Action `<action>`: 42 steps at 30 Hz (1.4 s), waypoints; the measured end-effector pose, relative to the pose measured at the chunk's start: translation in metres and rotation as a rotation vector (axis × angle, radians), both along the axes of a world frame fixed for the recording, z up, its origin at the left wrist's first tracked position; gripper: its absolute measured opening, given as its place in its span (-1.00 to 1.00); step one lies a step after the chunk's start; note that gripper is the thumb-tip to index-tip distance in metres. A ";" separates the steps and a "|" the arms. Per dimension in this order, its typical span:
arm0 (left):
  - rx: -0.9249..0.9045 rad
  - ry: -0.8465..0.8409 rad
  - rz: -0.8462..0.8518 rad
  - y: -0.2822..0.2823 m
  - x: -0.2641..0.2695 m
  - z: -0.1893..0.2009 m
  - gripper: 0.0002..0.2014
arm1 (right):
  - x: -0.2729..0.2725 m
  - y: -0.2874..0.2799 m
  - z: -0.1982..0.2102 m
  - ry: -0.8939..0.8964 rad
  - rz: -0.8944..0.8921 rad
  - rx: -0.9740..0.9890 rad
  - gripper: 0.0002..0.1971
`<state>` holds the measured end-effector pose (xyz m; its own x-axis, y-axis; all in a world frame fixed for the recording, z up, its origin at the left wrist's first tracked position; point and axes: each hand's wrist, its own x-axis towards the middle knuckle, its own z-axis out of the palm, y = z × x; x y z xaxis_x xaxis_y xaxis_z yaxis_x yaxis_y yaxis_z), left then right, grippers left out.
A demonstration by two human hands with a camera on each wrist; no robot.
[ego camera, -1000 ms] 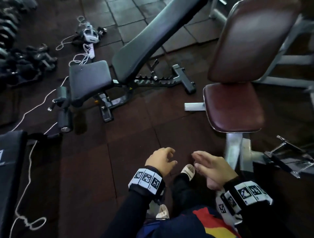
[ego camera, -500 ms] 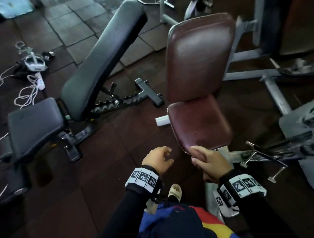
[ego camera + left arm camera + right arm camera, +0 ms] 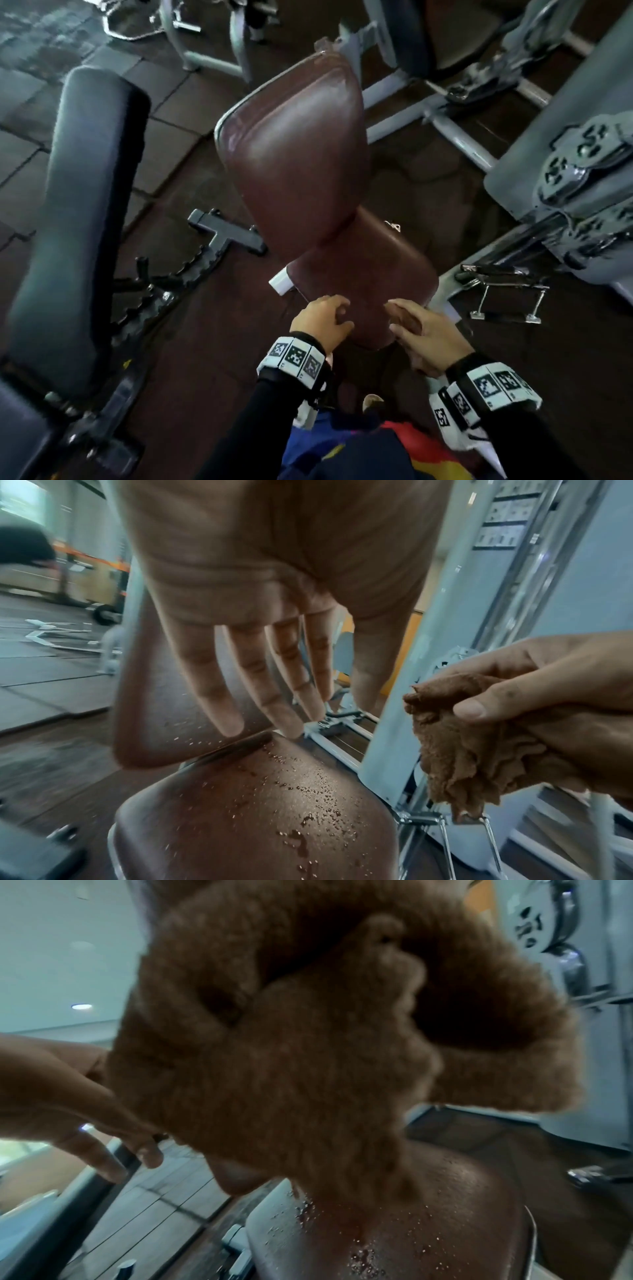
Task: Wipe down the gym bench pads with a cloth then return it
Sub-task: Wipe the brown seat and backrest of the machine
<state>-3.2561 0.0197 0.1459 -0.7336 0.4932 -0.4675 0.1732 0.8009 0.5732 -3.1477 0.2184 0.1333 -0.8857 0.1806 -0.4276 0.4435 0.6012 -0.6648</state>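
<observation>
A gym floor of dark rubber tiles [image 3: 205,342] fills the head view, with a maroon bench at the centre: its upright back pad [image 3: 294,154] rises behind the seat pad [image 3: 370,277]. Against the earlier pictures the view has swung right and closer, so that the maroon bench now sits in the middle and the black incline bench [image 3: 78,212] runs along the left edge; the white cables and dumbbells seen before are out of frame. Grey machine frames [image 3: 561,164] stand at the far right. Both hands have come forward over the near edge of the seat pad. The left hand [image 3: 322,322] hangs there with loosely bent fingers holding nothing. The right hand [image 3: 424,337] is curled around a brown cloth [image 3: 402,317], only a scrap of which shows here. Both wrists wear bands printed with black-and-white square codes; no words can be read on them.

In the left wrist view the left hand [image 3: 274,593] spreads its fingers [image 3: 212,685] wide and straight above the seat pad [image 3: 260,813], which is dotted with water droplets. At the right, the right hand [image 3: 548,696] pinches the bunched cloth [image 3: 472,750] under its thumb. A panel of small labels on the white column at the top right is too blurred to read.

In the right wrist view the cloth [image 3: 308,1042] hangs close to the lens above the wet seat pad [image 3: 428,1218], with the left hand [image 3: 68,1104] at the left, fingers extended
</observation>
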 end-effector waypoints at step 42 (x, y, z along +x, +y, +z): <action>-0.386 0.159 -0.333 0.068 -0.111 -0.257 -0.29 | -0.135 0.101 -0.234 -0.058 -0.130 0.551 -0.49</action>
<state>-3.3667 0.0880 -0.1108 -0.6431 0.5261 -0.5565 0.5152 0.8349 0.1938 -3.2830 0.3190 -0.1006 -0.8194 0.4963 -0.2867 0.5631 0.7905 -0.2409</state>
